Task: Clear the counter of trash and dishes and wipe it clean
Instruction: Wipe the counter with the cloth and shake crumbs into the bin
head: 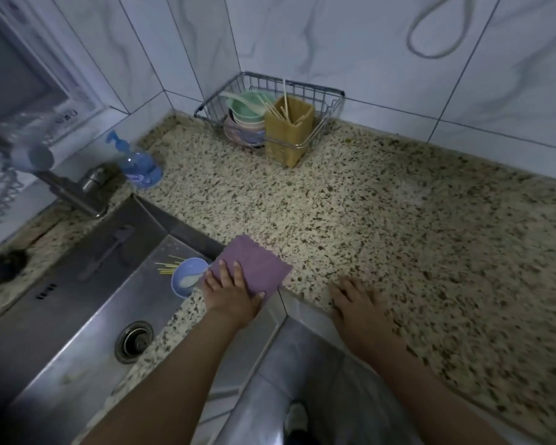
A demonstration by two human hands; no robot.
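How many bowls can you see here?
4, as far as I can tell. One blue bowl sits in the sink. Three more are stacked in the wire rack: a green bowl on top, two under it. Others may be hidden behind.

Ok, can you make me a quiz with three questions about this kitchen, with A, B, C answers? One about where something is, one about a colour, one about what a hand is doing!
1. Where is the blue bowl?
A. in the wire basket
B. in the sink
C. on the window sill

2. What colour is the cloth?
A. purple
B. yellow
C. white

3. What is the right hand doing?
A. gripping chopsticks
B. holding a bottle
C. resting flat on the counter

Answers:
1 B, it lies inside the steel sink.
2 A, the cloth under the left hand is purple.
3 C, its fingers are spread on the counter edge and hold nothing.
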